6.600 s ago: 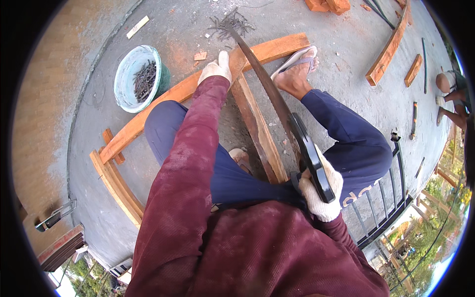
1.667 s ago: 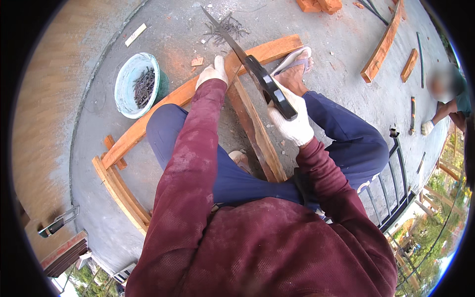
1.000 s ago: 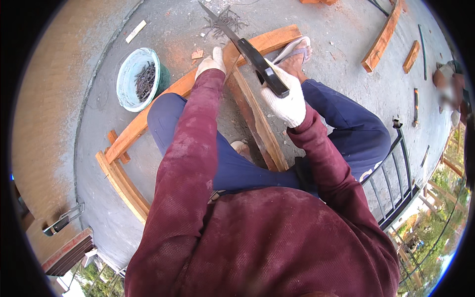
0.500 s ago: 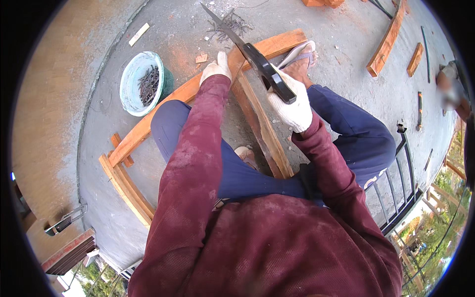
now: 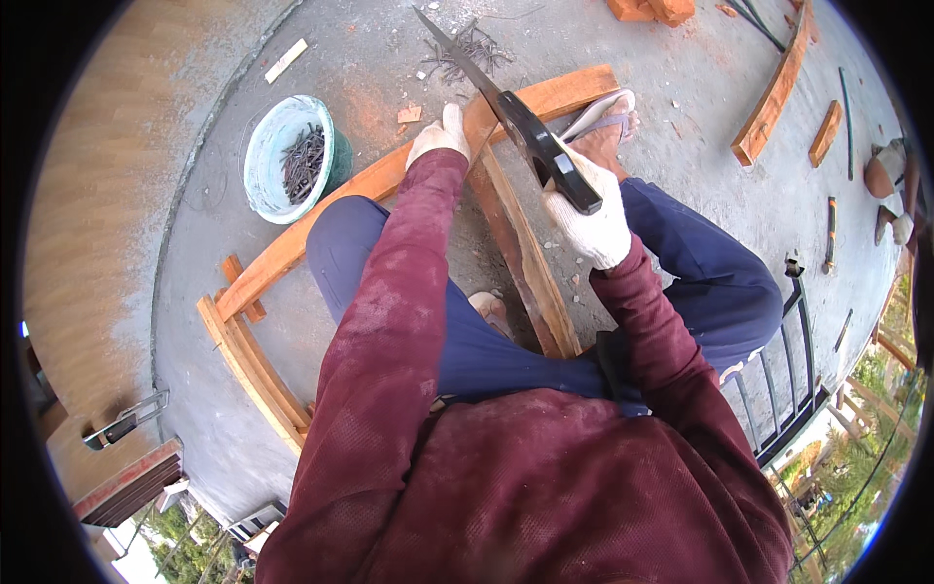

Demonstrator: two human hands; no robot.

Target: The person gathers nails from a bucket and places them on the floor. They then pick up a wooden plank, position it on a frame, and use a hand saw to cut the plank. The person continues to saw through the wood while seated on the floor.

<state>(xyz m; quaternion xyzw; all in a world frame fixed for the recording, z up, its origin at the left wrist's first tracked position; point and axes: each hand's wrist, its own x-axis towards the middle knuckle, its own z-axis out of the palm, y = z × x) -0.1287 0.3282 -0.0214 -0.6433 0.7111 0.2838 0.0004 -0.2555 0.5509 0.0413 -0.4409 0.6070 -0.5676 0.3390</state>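
My right hand (image 5: 594, 214), in a white knit glove, is closed round the black handle of a handsaw (image 5: 530, 131). Its blade slants away to the far left, across a long orange-brown wooden beam (image 5: 282, 246). My left hand (image 5: 440, 138), also gloved, grips that beam just left of the blade, thumb raised. A second, rougher wooden piece (image 5: 516, 243) runs from under the beam toward me, between my legs. My sandalled foot (image 5: 605, 122) rests by the beam's right end. How deep the blade sits in the wood cannot be made out.
A pale green bucket (image 5: 336, 161) of nails stands beyond the beam, left. Loose nails (image 5: 469, 54) lie at the far side. Lumber (image 5: 773, 92), a short block (image 5: 825, 133) and a black metal frame (image 5: 803, 360) are to the right. Another person (image 5: 890, 175) is at the right edge.
The handsaw and my right hand have drawn back slightly toward the near right. My left hand keeps its hold on the beam. The whole view has shifted a little, and the person at the right edge has moved.
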